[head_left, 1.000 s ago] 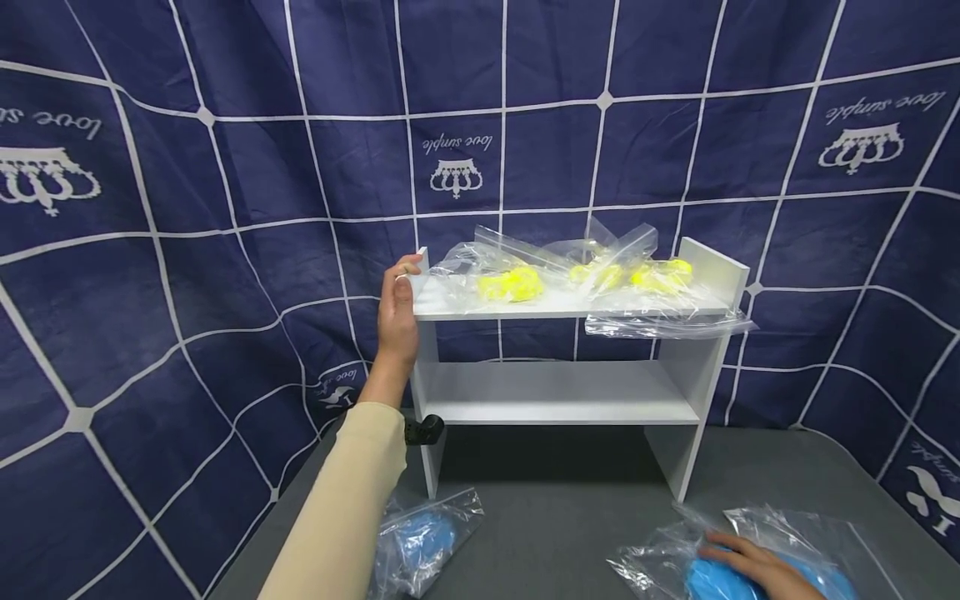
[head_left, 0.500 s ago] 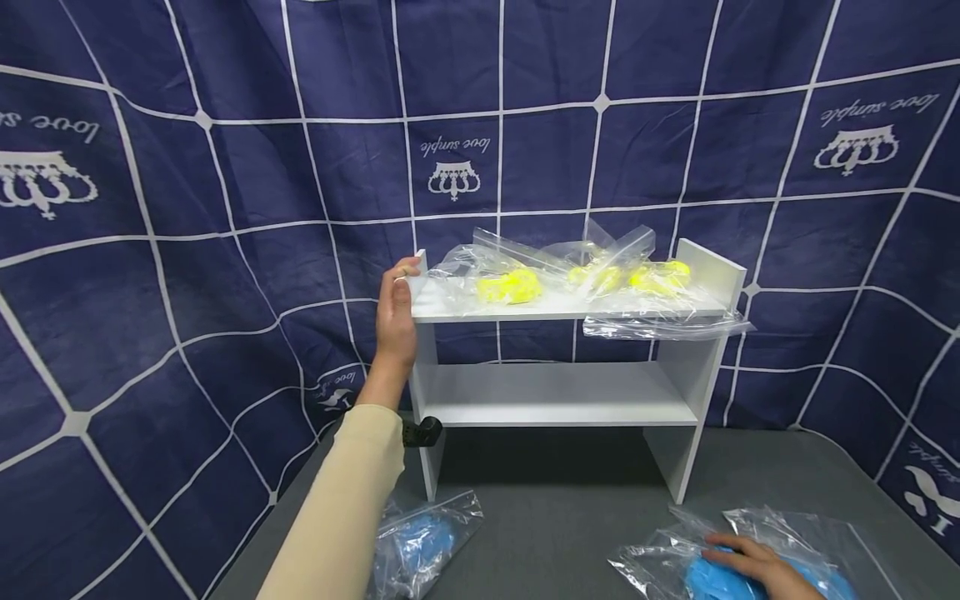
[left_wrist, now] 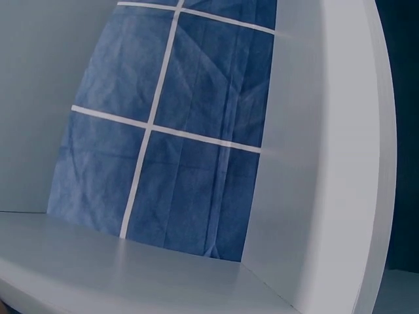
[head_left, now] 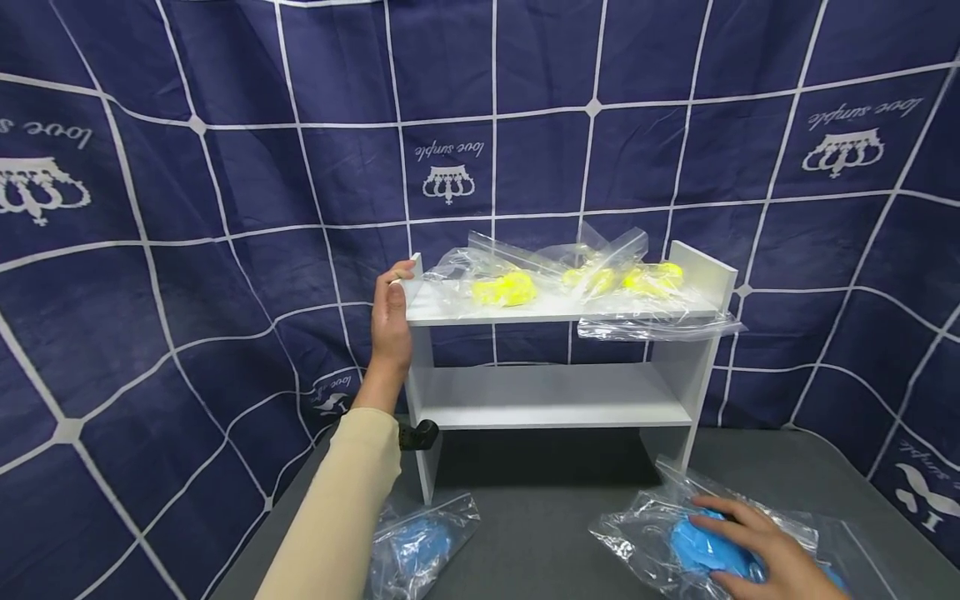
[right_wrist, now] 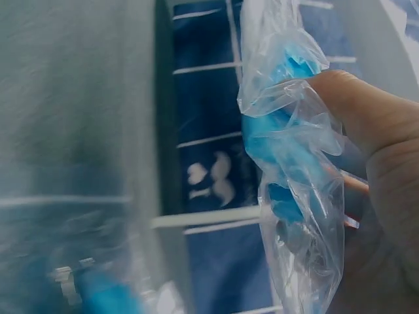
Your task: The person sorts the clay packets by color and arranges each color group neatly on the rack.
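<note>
Though bagged, lump [head_left: 705,547] within right grip [head_left: 783,558]

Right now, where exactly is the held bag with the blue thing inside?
The held bag is at the head view's lower right, in the person's right hand, in front of the white shelf near its right end.

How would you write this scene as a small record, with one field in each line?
Left hand: grips the left side of the white shelf unit, near its top
Right hand: holds a clear bag with blue contents
Top shelf: clear bags with yellow contents, one hanging over the front edge
Dark table: another blue-filled bag at left
Backdrop: navy cloth with white grid lines
</note>
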The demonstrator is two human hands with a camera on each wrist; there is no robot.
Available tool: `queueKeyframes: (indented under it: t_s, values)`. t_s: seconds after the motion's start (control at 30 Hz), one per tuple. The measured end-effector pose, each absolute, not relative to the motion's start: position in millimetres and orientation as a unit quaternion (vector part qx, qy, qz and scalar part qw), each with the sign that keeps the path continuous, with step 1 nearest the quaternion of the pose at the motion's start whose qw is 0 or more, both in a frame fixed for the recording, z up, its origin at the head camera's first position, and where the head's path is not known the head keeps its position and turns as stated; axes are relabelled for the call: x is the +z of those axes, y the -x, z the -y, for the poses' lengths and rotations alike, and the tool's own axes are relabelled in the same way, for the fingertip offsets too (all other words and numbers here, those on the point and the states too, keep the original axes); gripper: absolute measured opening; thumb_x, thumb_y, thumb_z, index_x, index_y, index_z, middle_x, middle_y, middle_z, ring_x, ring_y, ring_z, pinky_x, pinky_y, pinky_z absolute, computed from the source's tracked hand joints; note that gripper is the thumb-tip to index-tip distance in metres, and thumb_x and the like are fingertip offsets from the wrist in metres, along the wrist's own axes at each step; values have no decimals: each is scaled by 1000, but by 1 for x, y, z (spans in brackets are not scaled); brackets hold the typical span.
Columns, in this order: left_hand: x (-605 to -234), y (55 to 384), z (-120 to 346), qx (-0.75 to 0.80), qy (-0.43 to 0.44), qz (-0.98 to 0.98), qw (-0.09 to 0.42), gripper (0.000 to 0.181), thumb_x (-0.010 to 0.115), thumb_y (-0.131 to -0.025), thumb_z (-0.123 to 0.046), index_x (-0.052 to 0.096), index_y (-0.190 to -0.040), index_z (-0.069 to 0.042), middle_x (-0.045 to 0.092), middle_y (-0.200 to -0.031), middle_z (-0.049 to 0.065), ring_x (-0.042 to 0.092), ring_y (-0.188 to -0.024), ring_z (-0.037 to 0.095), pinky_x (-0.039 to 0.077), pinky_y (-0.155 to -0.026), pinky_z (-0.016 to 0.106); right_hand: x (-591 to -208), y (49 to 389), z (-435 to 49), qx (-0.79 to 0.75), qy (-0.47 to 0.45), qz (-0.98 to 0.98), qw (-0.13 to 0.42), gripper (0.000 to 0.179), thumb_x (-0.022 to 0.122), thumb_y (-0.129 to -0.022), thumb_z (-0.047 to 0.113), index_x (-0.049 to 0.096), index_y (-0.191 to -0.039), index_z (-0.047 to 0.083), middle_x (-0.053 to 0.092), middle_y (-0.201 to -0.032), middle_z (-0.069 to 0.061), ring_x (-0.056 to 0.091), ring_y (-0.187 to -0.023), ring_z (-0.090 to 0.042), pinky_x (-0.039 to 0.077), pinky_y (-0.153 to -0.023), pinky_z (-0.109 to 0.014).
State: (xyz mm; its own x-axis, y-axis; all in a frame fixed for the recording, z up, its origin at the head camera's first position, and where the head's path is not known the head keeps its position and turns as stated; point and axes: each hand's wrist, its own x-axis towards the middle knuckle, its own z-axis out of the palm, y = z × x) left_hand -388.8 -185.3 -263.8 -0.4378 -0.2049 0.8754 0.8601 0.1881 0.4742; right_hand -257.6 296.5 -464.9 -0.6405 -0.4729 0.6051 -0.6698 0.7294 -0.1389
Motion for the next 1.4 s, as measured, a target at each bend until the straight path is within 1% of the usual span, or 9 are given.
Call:
queueKeyframes:
  t_s: [0.2, 0.3, 0.4, 0.53, 0.7, 0.93, 1.07, 1.23, 1.4]
  values:
    - [-264, 388, 187, -578, 268, 618, 461, 53, 34, -108, -42, 46, -114, 9, 52, -141, 20, 44, -139, 21, 27, -118, 32, -421, 252, -281, 189, -355, 870, 284, 75, 94, -62, 20, 64, -131, 25, 52, -142, 11, 28, -130, 18, 46, -78, -11]
    - [-264, 388, 186, -579, 269, 617, 460, 56, 34, -107, -46, 46, -114, 9, 52, -141, 20, 44, -139, 20, 27, -117, 31, -404, 251, -274, 196, -365, 861, 295, 78, 94, -60, 15, 64, -132, 24, 52, -143, 9, 30, -131, 15, 38, -87, -2]
    - [-264, 387, 185, -581, 265, 619, 458, 46, 32, -109, -35, 46, -114, 9, 52, -141, 20, 44, -139, 22, 27, -117, 31, -389, 252, -267, 200, -368, 855, 306, 79, 94, -59, 12, 64, -132, 24, 53, -143, 6, 30, -135, 13, 28, -98, 0]
    - [-265, 387, 185, -586, 260, 621, 451, 35, 31, -109, -22, 46, -114, 9, 51, -142, 21, 42, -141, 25, 26, -118, 31, -376, 256, -258, 204, -368, 849, 319, 78, 93, -60, 10, 65, -132, 21, 54, -143, 2, 29, -138, 11, 25, -100, 0]
    - [-266, 388, 185, -582, 266, 621, 453, 36, 31, -110, -24, 46, -114, 9, 51, -142, 20, 43, -140, 23, 26, -118, 31, -362, 270, -247, 218, -360, 849, 319, 72, 91, -66, 11, 65, -132, 20, 55, -142, -2, 31, -136, 10, 32, -93, -1]
    - [-265, 391, 185, -576, 265, 621, 462, 41, 33, -109, -31, 47, -113, 8, 53, -141, 19, 44, -139, 23, 26, -118, 32, -351, 298, -233, 233, -332, 860, 310, 60, 87, -75, 13, 66, -130, 16, 56, -141, -7, 50, -126, -18, 47, -80, -14]
    - [-265, 390, 184, -579, 258, 629, 451, 33, 30, -109, -19, 47, -114, 9, 52, -142, 20, 42, -141, 26, 25, -118, 33, -350, 311, -226, 258, -321, 861, 299, 53, 85, -78, 12, 66, -128, 9, 56, -140, -13, 54, -123, -37, 48, -80, -16]
    - [-263, 390, 183, -582, 267, 622, 449, 27, 26, -107, -5, 47, -115, 12, 50, -142, 24, 41, -141, 32, 25, -118, 34, -350, 330, -219, 261, -291, 869, 304, 49, 83, -80, 13, 67, -125, 4, 57, -137, -18, 57, -120, -43, 54, -81, -39]
    - [-263, 389, 185, -575, 267, 621, 461, 28, 28, -108, -10, 47, -114, 10, 52, -140, 22, 42, -140, 27, 26, -117, 32, -352, 347, -215, 290, -252, 880, 281, 48, 79, -83, 14, 65, -126, -3, 55, -137, -23, 55, -119, -47, 50, -84, -59]
